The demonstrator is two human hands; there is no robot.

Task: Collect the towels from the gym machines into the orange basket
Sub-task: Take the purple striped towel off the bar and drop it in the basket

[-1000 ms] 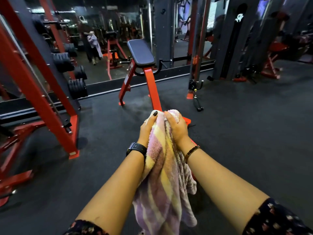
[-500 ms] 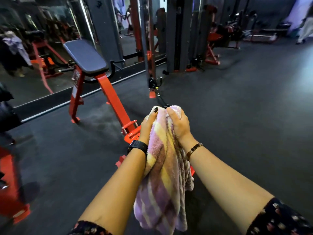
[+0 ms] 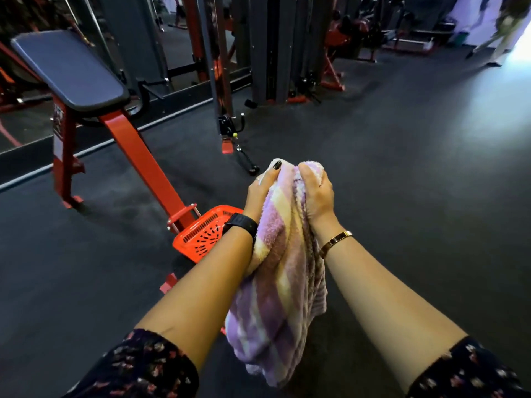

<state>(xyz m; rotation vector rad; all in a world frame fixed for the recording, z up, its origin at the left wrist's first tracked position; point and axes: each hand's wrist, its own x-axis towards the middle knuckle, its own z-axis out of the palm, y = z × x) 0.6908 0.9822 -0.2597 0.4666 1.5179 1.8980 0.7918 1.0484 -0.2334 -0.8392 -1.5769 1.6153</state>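
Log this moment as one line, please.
hands: left hand and right hand both grip towel | towel: hangs below hands | basket: on floor beside bench foot | step: towel not yet in basket

The towel (image 3: 283,282) hangs between the left hand (image 3: 260,193) and right hand (image 3: 316,193), the basket (image 3: 201,237) sits on the floor (image 3: 402,168) just left of them, at the foot of the bench (image 3: 71,70), with a cable machine (image 3: 273,53) behind

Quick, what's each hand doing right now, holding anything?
Left hand: gripping the top of the purple and yellow towel.
Right hand: gripping the same towel beside it.
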